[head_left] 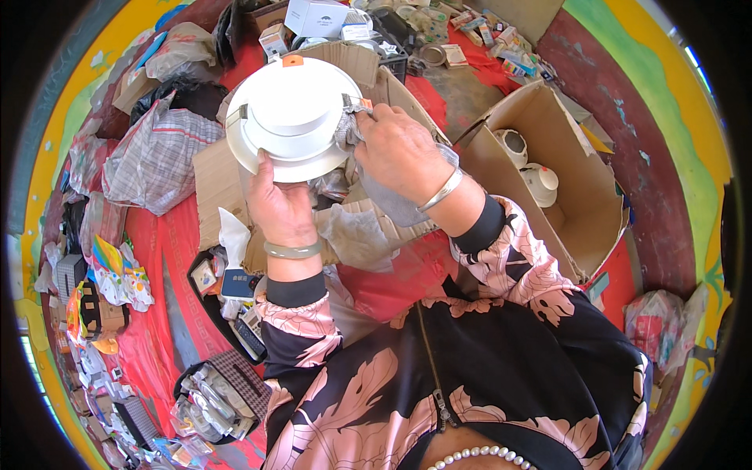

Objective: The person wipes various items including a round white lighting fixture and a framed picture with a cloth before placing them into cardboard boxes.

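Note:
A round white recessed ceiling light (294,106) with clips on its sides is held up in front of me. My left hand (280,205) grips its near rim, thumb on top and fingers beneath. At the light's right edge, by a clip, my right hand (401,150) pinches a grey cloth (398,205) against the rim; the rest of the cloth hangs below that hand. Under both hands lies an open cardboard box (213,182), partly hidden by the light. A crumpled pale wrapping sheet (354,236) lies at its near side.
To the right stands a tall open cardboard box (583,219) with white lights (540,185) inside. A checked plastic bag (160,157) is at the left. Nearer are a black case (207,301) of small items and a checked bag (235,384). Small boxes (316,17) are piled at the back.

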A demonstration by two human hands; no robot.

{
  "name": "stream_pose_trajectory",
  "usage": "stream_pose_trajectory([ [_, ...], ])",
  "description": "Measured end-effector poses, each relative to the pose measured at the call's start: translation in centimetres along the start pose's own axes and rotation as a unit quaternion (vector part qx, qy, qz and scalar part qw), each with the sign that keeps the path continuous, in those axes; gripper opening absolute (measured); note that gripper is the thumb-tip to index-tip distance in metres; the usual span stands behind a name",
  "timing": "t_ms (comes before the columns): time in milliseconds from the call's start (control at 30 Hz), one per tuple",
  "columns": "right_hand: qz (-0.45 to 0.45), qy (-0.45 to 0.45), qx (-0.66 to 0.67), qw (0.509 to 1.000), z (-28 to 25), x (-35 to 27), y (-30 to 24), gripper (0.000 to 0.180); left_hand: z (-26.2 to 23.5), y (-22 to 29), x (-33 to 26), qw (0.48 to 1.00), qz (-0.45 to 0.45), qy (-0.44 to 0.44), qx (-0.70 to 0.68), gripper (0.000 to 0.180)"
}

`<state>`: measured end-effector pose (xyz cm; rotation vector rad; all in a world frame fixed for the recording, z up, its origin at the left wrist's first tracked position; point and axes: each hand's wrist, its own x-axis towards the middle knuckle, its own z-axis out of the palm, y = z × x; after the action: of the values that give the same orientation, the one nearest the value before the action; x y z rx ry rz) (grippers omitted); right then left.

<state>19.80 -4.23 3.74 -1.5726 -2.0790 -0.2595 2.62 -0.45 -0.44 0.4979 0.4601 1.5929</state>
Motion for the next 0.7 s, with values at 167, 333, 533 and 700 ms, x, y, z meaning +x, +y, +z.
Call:
stream_pose_trajectory([
  [167, 0.05, 0.046, 0.111, 0.991, 1.1, 0.2, 0.5, 0.03, -0.1, -0.3, 0.1, 1.0, -0.007, 0.014, 0.002, 0.037],
  [333, 0.054, 0.069, 0.165, 0.982, 1.2, 0.4, -0.2, 0.035, -0.9, -0.5, 0.5, 0.999, -0.01, 0.039, -0.03, 0.039],
  [533, -0.018, 0.081, 0.058, 0.995, 1.8, -0.6, -3.5, 0.039, 0.1, -0.6, 0.3, 0.999, 0.001, 0.013, -0.03, 0.041],
  [700, -0.108, 0.085, 0.104, 0.985, 2.4, -1.6, -6.5, 0.036, -2.0, -0.5, 0.3, 0.977, -0.152, -0.096, -0.119, 0.045],
])
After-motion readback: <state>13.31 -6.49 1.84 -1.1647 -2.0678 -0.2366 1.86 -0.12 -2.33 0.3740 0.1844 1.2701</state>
